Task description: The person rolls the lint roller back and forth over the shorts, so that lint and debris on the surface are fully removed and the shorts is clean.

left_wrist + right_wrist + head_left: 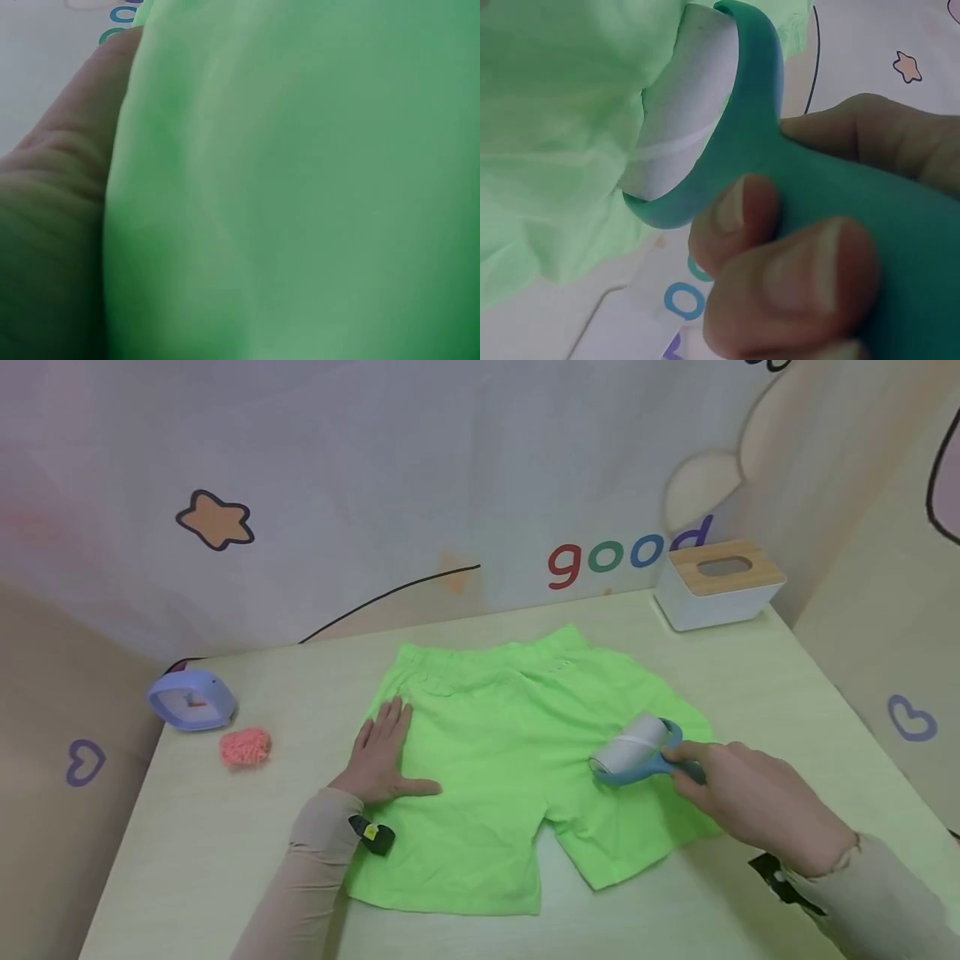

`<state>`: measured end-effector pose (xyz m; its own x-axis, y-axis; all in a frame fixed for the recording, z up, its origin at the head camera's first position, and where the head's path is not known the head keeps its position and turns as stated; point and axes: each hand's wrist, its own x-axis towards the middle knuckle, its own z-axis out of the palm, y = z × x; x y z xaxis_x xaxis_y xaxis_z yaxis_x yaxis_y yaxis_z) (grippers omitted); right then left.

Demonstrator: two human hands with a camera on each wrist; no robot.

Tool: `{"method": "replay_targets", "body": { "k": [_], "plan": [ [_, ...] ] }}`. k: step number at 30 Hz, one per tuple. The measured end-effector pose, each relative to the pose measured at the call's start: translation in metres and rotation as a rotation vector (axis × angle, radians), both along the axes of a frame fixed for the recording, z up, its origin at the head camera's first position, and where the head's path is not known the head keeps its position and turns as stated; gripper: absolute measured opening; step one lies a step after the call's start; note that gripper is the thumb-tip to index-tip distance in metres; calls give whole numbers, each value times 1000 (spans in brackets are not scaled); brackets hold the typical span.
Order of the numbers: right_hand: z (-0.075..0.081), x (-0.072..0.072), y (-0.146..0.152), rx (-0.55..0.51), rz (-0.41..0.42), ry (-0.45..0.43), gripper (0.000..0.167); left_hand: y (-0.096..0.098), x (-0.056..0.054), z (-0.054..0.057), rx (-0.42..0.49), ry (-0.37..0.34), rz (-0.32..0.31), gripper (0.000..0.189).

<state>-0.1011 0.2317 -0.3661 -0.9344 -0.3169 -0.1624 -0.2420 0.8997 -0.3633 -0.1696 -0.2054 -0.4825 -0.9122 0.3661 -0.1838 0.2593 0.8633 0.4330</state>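
Note:
Bright green shorts (480, 743) lie spread on the table, waistband toward the back wall. My left hand (382, 756) rests on their left side, fingers straight and thumb stretched to the right. In the left wrist view, green cloth (300, 180) fills most of the picture beside part of that hand. My right hand (757, 793) grips the blue handle of a lint roller (632, 745). Its white cylinder lies against the shorts' right leg. The right wrist view shows the fingers (780, 292) curled round the handle, with the white roll (686, 105) against the cloth.
A tissue box with a wooden lid (720, 585) stands at the table's back right corner. At the left are a lavender clock (192, 700) and a fuzzy pink cloth-like piece (245, 747). A printed curtain (420, 485) hangs behind the table.

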Motion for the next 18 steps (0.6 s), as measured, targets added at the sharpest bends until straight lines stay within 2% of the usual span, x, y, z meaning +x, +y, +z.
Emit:
{"method": "replay_targets", "body": {
  "k": [5,8,9,11,14,16,18],
  "plan": [
    [4,-13,-12,-4,21,-20,32,6,5,4,-8,10,-5,132],
    [5,-15,-16,-8,22,-38,34,21,15,13,-64,61,-32,124],
    [5,-15,-17,-7,20,-43,34,29,21,17,-83,101,-54,119],
    [6,-15,-18,-3,18,-52,35,54,37,27,-97,187,-119,106],
    [6,-16,-19,9,15,-47,34,104,70,37,-99,331,-289,89],
    [7,-18,-21,12,13,-47,33,135,93,38,-127,391,-410,82],
    [8,-20,-24,11,12,-50,33,158,112,35,-188,419,-493,79]
  ]
}}
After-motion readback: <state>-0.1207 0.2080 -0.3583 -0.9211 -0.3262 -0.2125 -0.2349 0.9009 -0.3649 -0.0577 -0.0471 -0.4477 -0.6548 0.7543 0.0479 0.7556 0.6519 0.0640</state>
